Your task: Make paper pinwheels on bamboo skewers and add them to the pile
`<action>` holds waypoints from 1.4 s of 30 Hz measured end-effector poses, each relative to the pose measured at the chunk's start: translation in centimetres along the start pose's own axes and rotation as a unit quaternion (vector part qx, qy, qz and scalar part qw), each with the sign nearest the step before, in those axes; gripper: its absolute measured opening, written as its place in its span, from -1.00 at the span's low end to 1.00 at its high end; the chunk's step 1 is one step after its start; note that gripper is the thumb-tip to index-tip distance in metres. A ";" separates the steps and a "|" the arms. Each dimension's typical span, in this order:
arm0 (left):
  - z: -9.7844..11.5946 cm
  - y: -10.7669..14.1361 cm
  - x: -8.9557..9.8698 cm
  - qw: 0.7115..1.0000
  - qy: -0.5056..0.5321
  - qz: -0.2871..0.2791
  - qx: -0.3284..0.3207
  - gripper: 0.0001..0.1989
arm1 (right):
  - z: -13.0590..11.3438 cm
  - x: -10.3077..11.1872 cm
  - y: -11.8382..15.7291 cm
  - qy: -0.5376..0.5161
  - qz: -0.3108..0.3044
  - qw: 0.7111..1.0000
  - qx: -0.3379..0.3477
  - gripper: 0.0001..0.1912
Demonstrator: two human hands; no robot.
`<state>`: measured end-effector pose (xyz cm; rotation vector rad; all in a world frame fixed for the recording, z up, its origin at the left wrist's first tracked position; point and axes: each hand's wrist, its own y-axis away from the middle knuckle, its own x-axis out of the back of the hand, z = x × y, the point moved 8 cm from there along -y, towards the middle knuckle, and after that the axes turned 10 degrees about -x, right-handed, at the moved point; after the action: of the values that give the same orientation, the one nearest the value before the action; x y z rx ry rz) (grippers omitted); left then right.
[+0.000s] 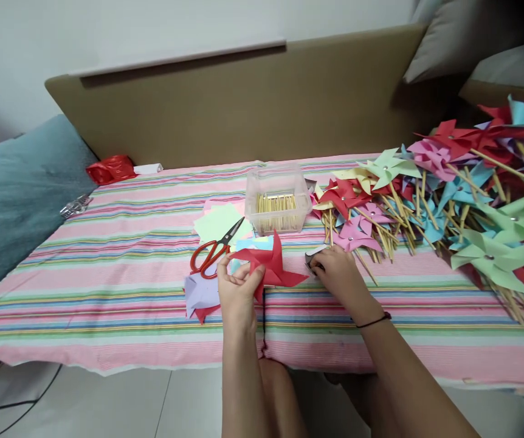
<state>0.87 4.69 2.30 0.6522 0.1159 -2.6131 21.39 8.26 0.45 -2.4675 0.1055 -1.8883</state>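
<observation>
Forearms coming up from bottom of frame, knees just visible between them. Left hand (239,292) pinching folded red paper pinwheel (273,263) by its centre, fingers closed narrow on the folds, holding it just above striped tablecloth (107,286) near the front edge. Right hand (339,275) lying low on the cloth just right of the pinwheel, fingertips closing on small dark grey item (313,258); cannot tell what it is. Black band (374,319) sitting on right wrist.

Sitting under and left of left hand: lilac and red cut paper pieces (200,295). Lying just behind them: red-handled scissors (214,249), blades partly open, pointing up-right, resting on stack of pale green and pink paper sheets (219,219).

Standing behind the pinwheel: 1 clear plastic box (278,198) holding thin wooden sticks.

Spreading right of box to frame edge: big heap of finished pinwheels on sticks (448,194), red, pink, blue, green, yellow.

Sitting at far left edge of cloth: red crumpled bag (111,168), next to grey-blue cushion (20,188). Standing behind everything: brown board (253,103) against the wall.
</observation>
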 end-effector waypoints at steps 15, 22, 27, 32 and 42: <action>-1.9 1.3 -2.5 0.999 -0.020 -0.028 -0.002 -0.38 | 1.6 2.0 0.8 -0.171 0.050 0.983 -0.038 -0.83; -2.4 1.1 -3.5 0.997 -0.049 -0.055 -0.016 -0.39 | 4.4 1.8 1.8 -0.446 0.019 0.886 -0.127 -0.89; -2.6 0.9 -4.1 0.996 -0.062 -0.064 -0.022 -0.42 | 5.0 2.4 2.0 -0.528 0.039 0.836 -0.142 -0.83; -2.4 0.8 -4.4 0.993 -0.090 -0.061 -0.045 -0.48 | 4.3 4.6 2.4 -0.612 0.063 0.781 -0.104 -0.88; -1.9 1.2 -5.0 0.992 -0.100 -0.076 -0.026 -0.43 | -0.7 4.1 3.2 -0.565 0.055 0.820 -0.075 -0.95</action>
<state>6.14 5.98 2.98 0.3721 0.1774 -2.7942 21.71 4.74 4.39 -3.1071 0.3368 -0.1449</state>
